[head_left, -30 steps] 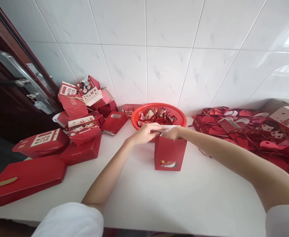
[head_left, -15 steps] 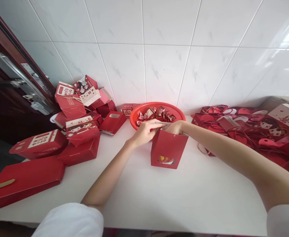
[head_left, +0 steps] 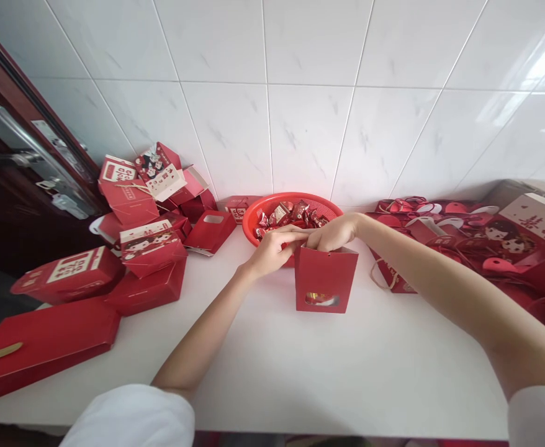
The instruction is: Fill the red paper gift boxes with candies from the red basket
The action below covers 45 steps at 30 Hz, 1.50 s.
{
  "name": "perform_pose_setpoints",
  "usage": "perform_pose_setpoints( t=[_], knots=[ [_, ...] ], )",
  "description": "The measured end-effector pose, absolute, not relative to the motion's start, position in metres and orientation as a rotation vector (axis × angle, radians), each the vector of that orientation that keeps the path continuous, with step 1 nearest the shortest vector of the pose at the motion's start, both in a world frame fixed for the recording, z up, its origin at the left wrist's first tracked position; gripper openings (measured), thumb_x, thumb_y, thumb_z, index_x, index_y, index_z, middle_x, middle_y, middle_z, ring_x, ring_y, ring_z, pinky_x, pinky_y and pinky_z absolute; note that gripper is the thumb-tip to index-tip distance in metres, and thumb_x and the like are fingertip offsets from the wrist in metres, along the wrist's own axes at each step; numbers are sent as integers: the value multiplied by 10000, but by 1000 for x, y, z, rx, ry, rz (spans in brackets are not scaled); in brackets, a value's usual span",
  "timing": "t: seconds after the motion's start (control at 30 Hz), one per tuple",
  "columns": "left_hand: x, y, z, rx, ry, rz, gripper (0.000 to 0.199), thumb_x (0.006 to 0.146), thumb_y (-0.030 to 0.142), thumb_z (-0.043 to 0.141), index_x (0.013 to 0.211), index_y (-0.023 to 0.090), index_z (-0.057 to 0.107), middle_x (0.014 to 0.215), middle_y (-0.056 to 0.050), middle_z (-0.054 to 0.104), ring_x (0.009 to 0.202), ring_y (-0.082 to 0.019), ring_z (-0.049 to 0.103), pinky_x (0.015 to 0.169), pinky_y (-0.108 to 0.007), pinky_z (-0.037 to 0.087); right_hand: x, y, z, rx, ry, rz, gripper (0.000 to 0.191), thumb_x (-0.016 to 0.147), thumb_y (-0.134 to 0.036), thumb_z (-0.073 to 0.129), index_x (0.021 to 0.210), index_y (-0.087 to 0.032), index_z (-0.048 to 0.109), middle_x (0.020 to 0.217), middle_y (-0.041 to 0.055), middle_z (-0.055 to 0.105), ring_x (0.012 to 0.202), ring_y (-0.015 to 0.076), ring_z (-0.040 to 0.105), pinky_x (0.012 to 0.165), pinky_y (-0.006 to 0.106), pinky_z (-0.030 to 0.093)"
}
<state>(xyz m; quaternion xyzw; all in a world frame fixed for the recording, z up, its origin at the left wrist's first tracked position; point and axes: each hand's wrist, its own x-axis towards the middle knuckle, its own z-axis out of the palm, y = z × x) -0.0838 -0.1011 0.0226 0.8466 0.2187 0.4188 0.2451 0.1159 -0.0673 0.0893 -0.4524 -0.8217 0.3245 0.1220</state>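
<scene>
Below the right hand, red box open; fingertips hidden inside, grip unclear. Left hand at its top, hold also unclear; best brace it upright.

Red carton: roughly upright, directly below the grip. Top: open, at the grip. Cut-out window: low on near face, gold, red and white contents visible.

Centre: carton directly before basket, which stands on surface; packets in basket. Left on surface: box pile, door beyond it at far left. Right: second box pile. Single box between basket and left pile. Wall at rear.
</scene>
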Motion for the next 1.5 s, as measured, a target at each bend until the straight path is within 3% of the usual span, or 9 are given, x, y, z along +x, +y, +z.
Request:
perform_pose_setpoints(
  t=[0.13, 0.23, 0.37, 0.5, 0.7, 0.8, 0.97, 1.17, 1.5],
  knots=[
    [-84, -104, 22, 2372, 598, 1094, 374, 922, 73, 474, 1109, 212, 768, 1166, -74, 740, 1071, -198, 695, 906, -323, 575, 137, -96, 126, -1192, -2374, 1066, 190, 743, -355, 778, 776, -173, 731, 734, -8, 656, 726, 152, 644, 671, 276, 540],
    [-84, -105, 22, 2393, 609, 1092, 323, 947, 125, 493, 1118, 201, 757, 1149, -86, 744, 1061, -206, 699, 897, -334, 575, 156, -127, 130, -1071, -2343, 989, 268, 806, -427, 724, 950, -205, 767, 942, 30, 726, 887, 209, 686, 807, 346, 563],
    [-84, -108, 26, 2394, 669, 1068, 263, 970, 237, 534, 1093, 181, 759, 1055, -93, 754, 972, -211, 712, 854, -333, 574, 180, -151, 85, -1113, -2024, 646, 640, 765, -487, 803, 1340, -273, 624, 1347, 101, 634, 1244, 313, 591, 1023, 470, 500],
    [-85, -112, 30, 2394, 648, 999, 294, 907, 363, 672, 1132, 189, 745, 1076, -92, 740, 997, -227, 699, 894, -342, 560, 188, -154, 28, -1055, -1877, 778, 874, 717, -528, 843, 1475, -305, 471, 1400, 118, 602, 1297, 312, 563, 1075, 503, 468],
    [-86, -109, 23, 2369, 671, 1010, 446, 884, 292, 687, 1323, 224, 637, 1175, -83, 724, 1116, -226, 671, 998, -366, 533, 166, -152, -4, -989, -1726, 891, 500, 841, -564, 710, 1203, -224, 657, 1157, 106, 718, 1057, 277, 684, 955, 452, 547],
    [-85, -105, 17, 2297, 712, 1030, 567, 902, 274, 655, 1449, 226, 510, 1103, -63, 742, 1073, -204, 690, 981, -360, 547, 157, -150, -13, -1067, -1635, 789, 445, 831, -596, 700, 1050, -208, 698, 1007, 86, 743, 923, 259, 696, 886, 424, 559],
    [-83, -104, 15, 2285, 708, 1015, 273, 922, 270, 620, 1180, 204, 683, 1100, -75, 749, 1041, -213, 707, 945, -344, 567, 150, -149, -24, -1098, -1593, 688, 403, 863, -598, 650, 1000, -222, 695, 974, 69, 741, 836, 226, 675, 840, 384, 556],
    [-82, -105, 19, 2390, 614, 1029, 100, 932, 215, 578, 914, 187, 672, 967, -78, 735, 938, -200, 693, 878, -336, 566, 158, -149, -13, -1074, -1744, 683, 437, 870, -600, 633, 1052, -205, 670, 998, 74, 726, 896, 238, 656, 845, 367, 517],
    [-86, -104, 23, 2359, 546, 963, 120, 908, 257, 624, 934, 182, 713, 935, -66, 742, 894, -192, 692, 850, -318, 556, 159, -144, -11, -1084, -1737, 811, 490, 895, -667, 570, 913, -186, 665, 815, 34, 666, 772, 186, 602, 725, 300, 481]
  ],
)
